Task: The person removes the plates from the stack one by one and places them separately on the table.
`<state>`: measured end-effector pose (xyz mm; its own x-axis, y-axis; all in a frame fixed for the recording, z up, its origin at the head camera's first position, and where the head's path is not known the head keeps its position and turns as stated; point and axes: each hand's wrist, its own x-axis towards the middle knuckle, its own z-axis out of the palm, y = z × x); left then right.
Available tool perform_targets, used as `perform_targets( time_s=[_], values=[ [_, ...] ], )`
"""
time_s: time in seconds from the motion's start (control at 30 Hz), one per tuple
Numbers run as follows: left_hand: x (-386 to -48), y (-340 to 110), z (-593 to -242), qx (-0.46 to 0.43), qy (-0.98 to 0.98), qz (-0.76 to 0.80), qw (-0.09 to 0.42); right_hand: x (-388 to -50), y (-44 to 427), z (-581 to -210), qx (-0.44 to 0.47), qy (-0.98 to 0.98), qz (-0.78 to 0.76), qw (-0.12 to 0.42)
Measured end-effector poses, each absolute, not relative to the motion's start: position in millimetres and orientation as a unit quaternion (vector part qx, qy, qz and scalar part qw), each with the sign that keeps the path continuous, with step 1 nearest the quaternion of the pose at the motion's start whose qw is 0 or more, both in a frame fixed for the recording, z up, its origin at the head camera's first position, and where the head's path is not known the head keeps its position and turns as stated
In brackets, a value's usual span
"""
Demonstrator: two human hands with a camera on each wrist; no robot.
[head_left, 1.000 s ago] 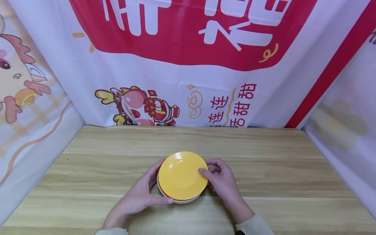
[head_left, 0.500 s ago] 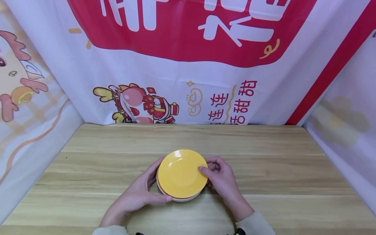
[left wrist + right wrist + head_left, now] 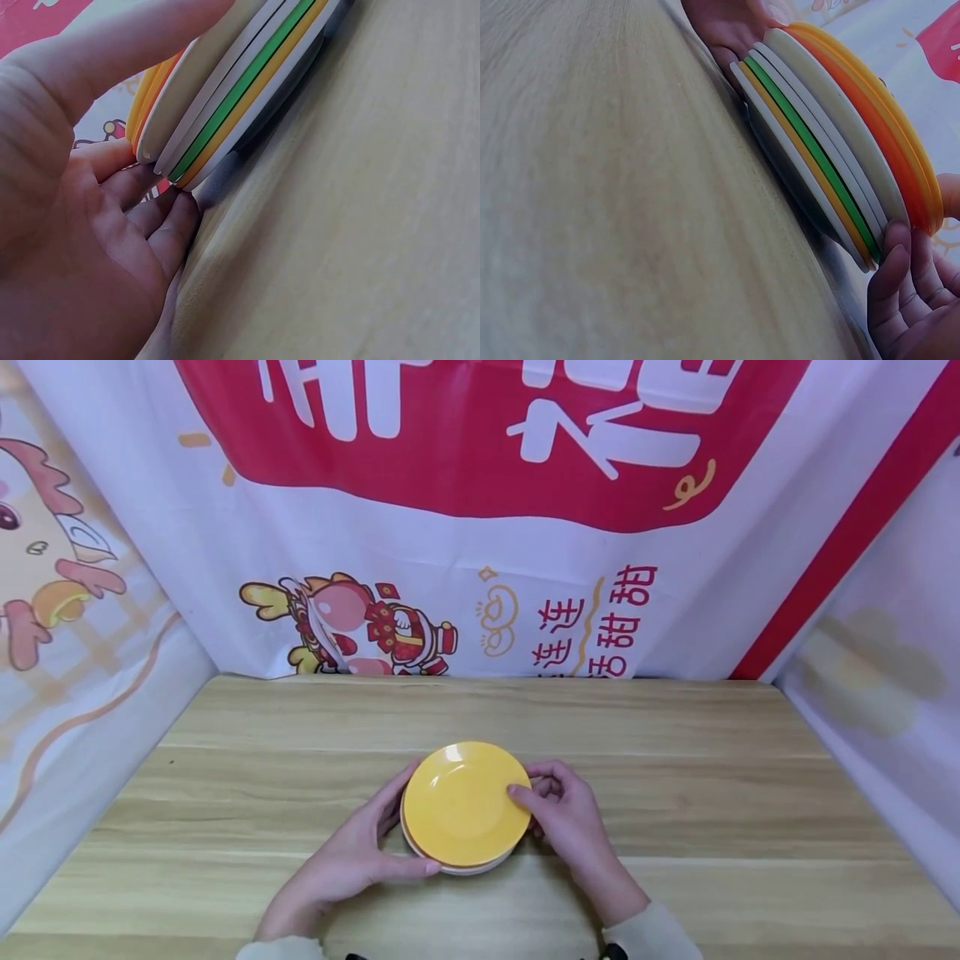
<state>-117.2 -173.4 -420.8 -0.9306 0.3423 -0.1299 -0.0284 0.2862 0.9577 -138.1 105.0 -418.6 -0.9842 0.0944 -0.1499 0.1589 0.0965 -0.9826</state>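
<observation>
A stack of several round plates stands on the table, a yellow plate (image 3: 467,803) on top. Seen from the side in the right wrist view, the stack shows yellow, orange (image 3: 885,142), white, a green plate (image 3: 810,146) and more white and yellow edges. My left hand (image 3: 352,856) curves round the stack's left side, thumb at the front rim, fingers behind. My right hand (image 3: 573,827) pinches the right edge of the top yellow plate, thumb on its face, other fingers at the side. In the left wrist view the left hand's fingertips (image 3: 180,206) touch the lower plates.
The wood-grain table (image 3: 712,793) spreads around the stack. Behind it hangs a white and red printed cloth (image 3: 450,543), with more printed cloth (image 3: 90,677) along the left side and on the right.
The hands and the plates keep the same pose as before. The head view has shifted slightly, so the scene sits a little higher in the frame.
</observation>
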Motion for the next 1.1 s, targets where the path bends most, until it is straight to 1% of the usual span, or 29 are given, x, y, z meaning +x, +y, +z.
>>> perform_targets(
  time_s=[0.33, 0.53, 1.1],
  values=[
    [-115.9, -174.2, -418.8, 0.095, 0.784, 0.590, 0.168, -137.5, 105.3, -419.1, 0.084, 0.749, -0.657, 0.027],
    [-117.4, -174.1, -419.8, 0.111, 0.789, 0.581, 0.164, -137.9, 106.7, -417.2, 0.090, 0.754, -0.650, 0.026],
    [-117.3, -174.6, -421.1, 0.111, 0.791, 0.580, 0.159, -138.9, 108.2, -417.6, 0.091, 0.755, -0.648, 0.031]
  ],
)
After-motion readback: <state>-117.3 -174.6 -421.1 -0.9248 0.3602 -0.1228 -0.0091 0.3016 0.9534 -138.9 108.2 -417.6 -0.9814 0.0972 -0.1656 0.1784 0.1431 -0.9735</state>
